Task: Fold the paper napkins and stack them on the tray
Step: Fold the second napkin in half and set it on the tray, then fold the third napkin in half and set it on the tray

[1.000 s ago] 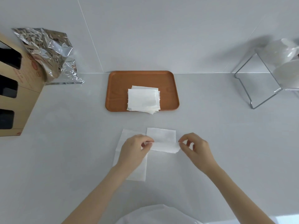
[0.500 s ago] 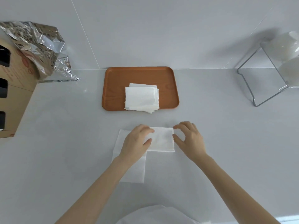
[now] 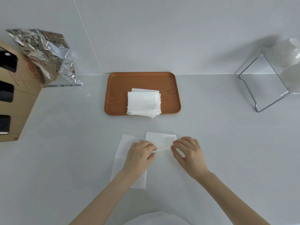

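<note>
A small folded white napkin [image 3: 159, 140] lies on the grey counter just in front of me. My left hand [image 3: 139, 155] pinches its near left corner and my right hand [image 3: 189, 151] pinches its near right corner, lifting the near edge slightly. Under my left hand and forearm lies a larger unfolded napkin [image 3: 123, 150], flat on the counter. Farther back, an orange-brown tray [image 3: 118, 95] holds a loose stack of folded napkins [image 3: 143, 102] toward its front right.
A brown cardboard box [image 3: 17, 103] with dark cut-outs stands at the left edge, with crumpled silver foil packaging [image 3: 47, 54] behind it. A wire rack [image 3: 263, 88] holding white bowls stands at the far right against the wall.
Both hands went from pressing the folded napkin flat to pinching its near corners. The near edge has lifted a little off the counter.
</note>
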`<move>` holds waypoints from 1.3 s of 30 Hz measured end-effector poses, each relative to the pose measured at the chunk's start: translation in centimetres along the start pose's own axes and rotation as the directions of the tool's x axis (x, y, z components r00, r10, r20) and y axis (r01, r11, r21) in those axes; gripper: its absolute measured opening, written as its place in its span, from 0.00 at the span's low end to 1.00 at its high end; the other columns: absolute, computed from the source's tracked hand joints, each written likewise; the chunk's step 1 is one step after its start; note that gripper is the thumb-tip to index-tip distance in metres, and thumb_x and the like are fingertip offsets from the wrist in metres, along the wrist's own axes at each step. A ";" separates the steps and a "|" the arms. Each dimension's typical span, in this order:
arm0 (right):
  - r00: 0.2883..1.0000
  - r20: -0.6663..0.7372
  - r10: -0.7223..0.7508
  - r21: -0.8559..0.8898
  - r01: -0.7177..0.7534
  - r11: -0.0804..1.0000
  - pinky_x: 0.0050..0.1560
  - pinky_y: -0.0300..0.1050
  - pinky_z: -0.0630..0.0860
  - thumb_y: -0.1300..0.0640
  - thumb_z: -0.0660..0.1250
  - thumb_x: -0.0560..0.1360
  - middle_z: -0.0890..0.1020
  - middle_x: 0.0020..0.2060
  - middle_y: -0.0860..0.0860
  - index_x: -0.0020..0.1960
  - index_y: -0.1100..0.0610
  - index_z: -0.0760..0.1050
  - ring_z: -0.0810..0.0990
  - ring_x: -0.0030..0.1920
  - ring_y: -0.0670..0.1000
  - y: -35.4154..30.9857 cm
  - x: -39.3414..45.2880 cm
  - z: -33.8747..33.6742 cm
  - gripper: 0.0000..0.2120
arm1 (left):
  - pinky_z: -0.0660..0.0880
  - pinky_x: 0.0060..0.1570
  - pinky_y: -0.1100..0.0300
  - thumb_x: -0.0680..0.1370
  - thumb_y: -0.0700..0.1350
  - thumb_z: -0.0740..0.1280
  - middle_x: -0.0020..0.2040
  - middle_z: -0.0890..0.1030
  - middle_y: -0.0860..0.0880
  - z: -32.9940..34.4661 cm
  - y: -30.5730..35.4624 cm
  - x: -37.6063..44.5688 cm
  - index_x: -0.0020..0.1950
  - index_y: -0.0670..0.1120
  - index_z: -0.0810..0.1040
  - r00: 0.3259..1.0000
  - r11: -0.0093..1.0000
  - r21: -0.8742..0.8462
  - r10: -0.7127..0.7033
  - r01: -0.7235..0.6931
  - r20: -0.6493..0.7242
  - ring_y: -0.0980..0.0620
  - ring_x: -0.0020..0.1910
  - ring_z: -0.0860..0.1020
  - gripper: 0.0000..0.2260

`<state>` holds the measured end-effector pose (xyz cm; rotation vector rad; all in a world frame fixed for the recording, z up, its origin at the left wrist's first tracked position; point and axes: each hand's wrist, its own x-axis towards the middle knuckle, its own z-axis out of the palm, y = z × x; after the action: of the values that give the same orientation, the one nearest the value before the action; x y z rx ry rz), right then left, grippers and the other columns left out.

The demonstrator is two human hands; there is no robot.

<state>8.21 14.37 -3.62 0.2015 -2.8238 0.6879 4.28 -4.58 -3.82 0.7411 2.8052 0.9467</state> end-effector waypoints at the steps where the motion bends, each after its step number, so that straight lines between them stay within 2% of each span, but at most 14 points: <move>1: 1.000 -0.019 0.002 0.027 -0.001 1.000 0.49 0.41 0.67 0.59 0.68 0.70 0.84 0.39 0.49 0.41 0.55 0.79 0.78 0.45 0.52 -0.4 0.8 -0.7 0.01 | 0.71 0.48 0.54 0.71 0.37 0.68 0.45 0.84 0.46 -0.7 0.1 0.4 0.45 0.43 0.80 0.999 0.999 -0.032 -0.016 0.015 -0.040 0.46 0.47 0.79 0.05; 4: 0.998 -0.057 0.022 0.158 -0.013 0.987 0.48 0.39 0.66 0.60 0.66 0.70 0.83 0.37 0.47 0.41 0.56 0.78 0.77 0.43 0.47 -1.5 3.9 -2.8 0.02 | 0.72 0.43 0.66 0.71 0.38 0.70 0.41 0.84 0.48 -3.5 0.2 2.2 0.43 0.45 0.81 0.985 0.973 -0.222 -0.103 0.069 -0.141 0.53 0.41 0.80 0.04; 6: 0.996 -0.066 0.062 0.283 -0.041 0.958 0.46 0.34 0.66 0.61 0.66 0.70 0.80 0.36 0.44 0.41 0.55 0.78 0.75 0.40 0.41 -2.2 6.1 -4.0 0.02 | 0.69 0.37 0.76 0.70 0.37 0.71 0.38 0.83 0.56 -5.7 0.1 3.7 0.41 0.48 0.82 0.973 0.917 -0.387 -0.170 0.098 -0.155 0.62 0.36 0.77 0.06; 8: 0.988 -0.040 0.152 0.436 -0.119 0.892 0.40 0.28 0.68 0.61 0.67 0.71 0.79 0.34 0.40 0.40 0.53 0.78 0.75 0.38 0.39 -2.7 8.6 -4.7 0.05 | 0.69 0.34 0.76 0.70 0.37 0.71 0.33 0.82 0.65 -7.9 -0.4 5.4 0.38 0.53 0.81 0.967 0.844 -0.519 -0.225 0.132 -0.119 0.64 0.32 0.75 0.10; 10: 0.967 0.013 0.255 0.565 -0.217 0.796 0.36 0.27 0.69 0.61 0.67 0.72 0.80 0.33 0.41 0.38 0.48 0.78 0.75 0.34 0.40 -2.9 11.3 -4.5 0.09 | 0.71 0.36 0.73 0.70 0.38 0.71 0.33 0.82 0.65 -9.6 -1.5 7.3 0.38 0.55 0.81 0.959 0.777 -0.603 -0.274 0.180 -0.067 0.63 0.33 0.77 0.10; 13: 0.919 0.112 0.378 0.659 -0.353 0.664 0.36 0.41 0.75 0.60 0.68 0.71 0.79 0.30 0.47 0.36 0.47 0.78 0.76 0.33 0.44 -2.7 15.1 -3.1 0.09 | 0.75 0.33 0.69 0.70 0.39 0.71 0.33 0.83 0.56 -10.7 -3.6 10.4 0.38 0.52 0.82 0.931 0.687 -0.673 -0.366 0.273 0.004 0.57 0.34 0.79 0.08; 15: 0.889 0.161 0.429 0.640 -0.425 0.640 0.37 0.45 0.75 0.59 0.68 0.71 0.79 0.30 0.50 0.36 0.49 0.78 0.76 0.33 0.45 -2.2 17.7 -1.5 0.07 | 0.74 0.30 0.69 0.70 0.39 0.71 0.33 0.81 0.50 -10.6 -5.3 12.5 0.40 0.48 0.82 0.910 0.705 -0.631 -0.416 0.324 0.003 0.58 0.31 0.77 0.05; 18: 0.855 0.193 0.481 0.534 -0.502 0.680 0.39 0.45 0.74 0.57 0.69 0.70 0.80 0.32 0.48 0.35 0.50 0.78 0.75 0.33 0.47 -1.1 20.1 1.4 0.06 | 0.72 0.36 0.67 0.70 0.39 0.70 0.35 0.81 0.53 -9.7 -7.5 14.5 0.39 0.50 0.81 0.894 0.761 -0.541 -0.446 0.358 -0.035 0.63 0.32 0.77 0.05; 22: 0.811 0.180 0.557 0.421 -0.575 0.701 0.34 0.43 0.71 0.55 0.68 0.69 0.78 0.33 0.47 0.36 0.51 0.79 0.72 0.30 0.44 0.1 21.0 4.3 0.03 | 0.71 0.39 0.71 0.69 0.39 0.70 0.41 0.82 0.49 -8.3 -9.5 15.5 0.42 0.47 0.81 0.891 0.836 -0.419 -0.438 0.355 -0.120 0.58 0.37 0.77 0.05; 25: 0.799 0.174 0.575 0.415 -0.590 0.693 0.35 0.43 0.72 0.55 0.68 0.69 0.77 0.33 0.47 0.38 0.52 0.77 0.73 0.32 0.45 0.4 20.8 5.2 0.01 | 0.71 0.40 0.66 0.69 0.38 0.70 0.43 0.82 0.46 -7.6 -9.9 15.6 0.45 0.45 0.80 0.896 0.869 -0.342 -0.423 0.358 -0.136 0.53 0.37 0.76 0.07; 29: 0.846 0.115 0.521 0.386 -0.521 0.761 0.39 0.47 0.73 0.58 0.67 0.71 0.76 0.37 0.49 0.47 0.55 0.74 0.74 0.37 0.50 0.0 20.4 4.7 0.06 | 0.73 0.44 0.59 0.69 0.37 0.70 0.46 0.79 0.42 -7.7 -9.0 15.2 0.50 0.43 0.76 0.892 0.892 -0.312 -0.400 0.327 -0.210 0.50 0.36 0.76 0.11; 32: 0.912 0.010 0.410 0.376 -0.383 0.844 0.37 0.44 0.72 0.61 0.66 0.71 0.76 0.37 0.48 0.47 0.55 0.75 0.74 0.35 0.50 -0.8 19.5 3.0 0.05 | 0.71 0.40 0.70 0.68 0.37 0.71 0.44 0.77 0.47 -8.5 -8.0 13.9 0.47 0.45 0.77 0.899 0.922 -0.310 -0.325 0.233 -0.292 0.55 0.33 0.76 0.10; 35: 0.943 0.062 0.327 0.442 -0.320 0.838 0.33 0.34 0.70 0.61 0.68 0.71 0.78 0.33 0.41 0.39 0.52 0.78 0.73 0.29 0.43 -1.5 16.7 1.2 0.05 | 0.68 0.37 0.77 0.68 0.36 0.71 0.39 0.79 0.50 -9.2 -7.8 10.8 0.41 0.47 0.78 0.939 0.938 -0.292 -0.257 0.185 -0.228 0.57 0.35 0.76 0.07; 39: 0.904 0.360 0.231 0.222 -0.324 0.920 0.37 0.46 0.75 0.57 0.69 0.70 0.80 0.35 0.46 0.38 0.51 0.79 0.76 0.33 0.48 -2.5 11.0 2.1 0.02 | 0.70 0.42 0.69 0.69 0.36 0.70 0.41 0.81 0.47 -7.5 -8.7 5.8 0.43 0.47 0.80 0.943 0.923 -0.204 -0.334 0.327 0.001 0.51 0.38 0.77 0.07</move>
<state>-2.33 10.26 -1.59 -0.0578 -3.0937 1.2229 -6.20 -11.91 -2.52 0.2158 2.6837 1.1583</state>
